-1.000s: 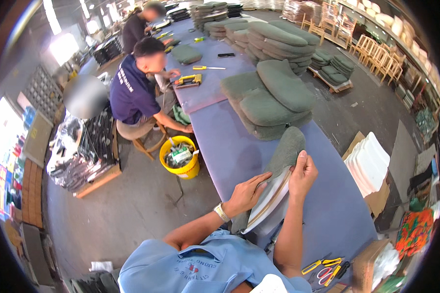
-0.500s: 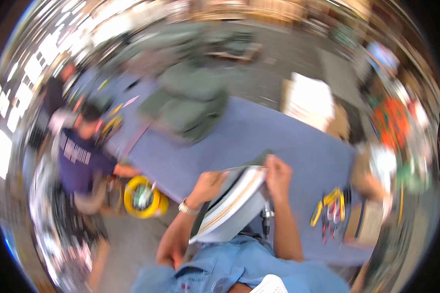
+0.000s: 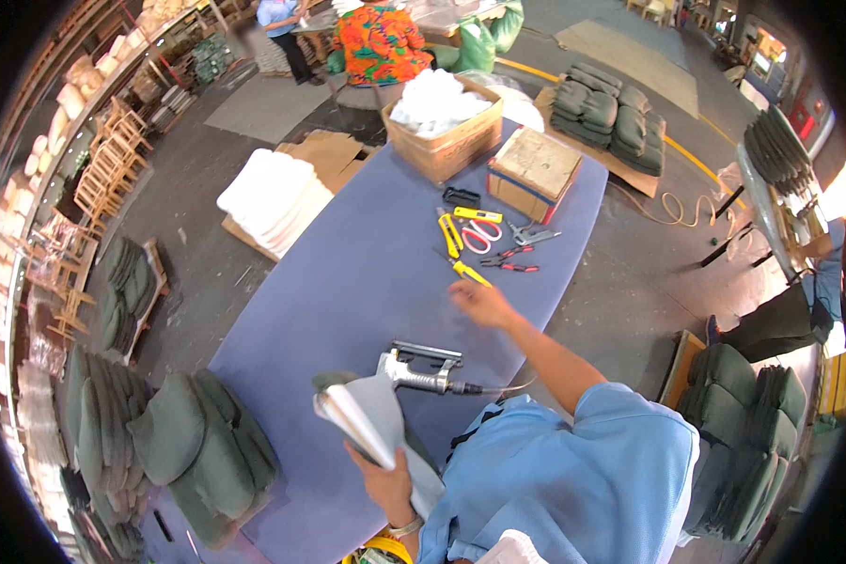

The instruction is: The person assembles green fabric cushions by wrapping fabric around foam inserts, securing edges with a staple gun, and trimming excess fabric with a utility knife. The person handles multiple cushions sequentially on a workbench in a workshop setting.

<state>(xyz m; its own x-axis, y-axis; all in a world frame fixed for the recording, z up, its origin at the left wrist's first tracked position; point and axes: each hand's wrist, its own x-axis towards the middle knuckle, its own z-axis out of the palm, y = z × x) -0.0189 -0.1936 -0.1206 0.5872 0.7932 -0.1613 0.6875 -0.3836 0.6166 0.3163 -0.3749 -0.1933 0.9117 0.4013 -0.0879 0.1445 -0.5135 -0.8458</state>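
My left hand (image 3: 385, 484), with a watch on its wrist, grips a bent, pale grey sheet-like piece (image 3: 381, 399) with a white inner side and a dark green edge; its kind is unclear. Over the blue-grey table, my right hand (image 3: 481, 304) reaches out with fingers partly curled and blurred. Just beyond those fingers is a yellow-handled tool (image 3: 471, 274); whether they touch it I cannot tell. Between my hands a silver pneumatic staple gun (image 3: 421, 374) lies on its side, its hose running right. Farther off lie yellow cutters (image 3: 450, 233), red-handled scissors (image 3: 480, 236) and pliers (image 3: 510, 260).
At the table's far end stand a carton (image 3: 445, 132) of white stuffing and a closed box (image 3: 534, 172). Dark green cushions (image 3: 202, 442) are piled at the near left. White folded sheets (image 3: 271, 199) are stacked beyond the left edge. Other people are farther away.
My view has swung right. My right hand has let go of the grey piece and moved out toward the tools. The left hand now holds the piece alone, lower and more curled.
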